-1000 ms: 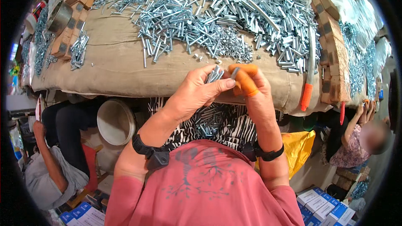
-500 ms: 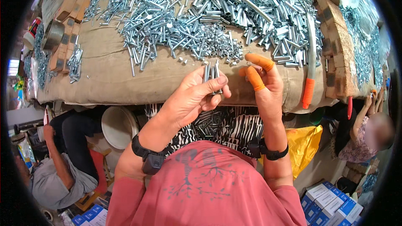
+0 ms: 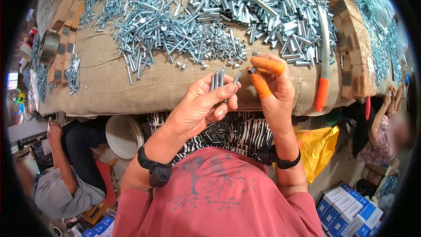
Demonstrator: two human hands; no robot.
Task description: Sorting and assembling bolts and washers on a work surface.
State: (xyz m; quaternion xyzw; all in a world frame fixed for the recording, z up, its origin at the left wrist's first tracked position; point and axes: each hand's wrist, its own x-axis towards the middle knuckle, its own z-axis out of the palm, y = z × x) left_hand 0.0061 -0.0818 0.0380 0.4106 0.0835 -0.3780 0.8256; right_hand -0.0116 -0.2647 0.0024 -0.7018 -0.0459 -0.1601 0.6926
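My left hand (image 3: 199, 101) is closed around several thin metal bolts (image 3: 217, 80), their shafts standing up out of the fingers. One bolt leans right, toward my right hand (image 3: 280, 90). That hand wears orange rubber finger covers on thumb and forefinger and pinches a short metal sleeve (image 3: 251, 70). The sleeve is close to the leaning bolt's tip, with a small gap between them. Beyond the hands lie a heap of small metal collars (image 3: 219, 44), a pile of long bolts (image 3: 147, 30) and a pile of metal tubes (image 3: 263, 11), all on the cloth-covered table (image 3: 101, 92).
Wooden blocks (image 3: 353, 48) edge the table at right. A bent metal bar with an orange grip (image 3: 322, 94) lies beside the tubes. Dark metal pieces (image 3: 215, 134) rest in my lap. A white bucket (image 3: 124, 136) stands below left. Co-workers sit on both sides.
My right hand has moved slightly left, and a sleeve now shows plainly at its fingertips. In my left hand one bolt now tilts out toward the right.
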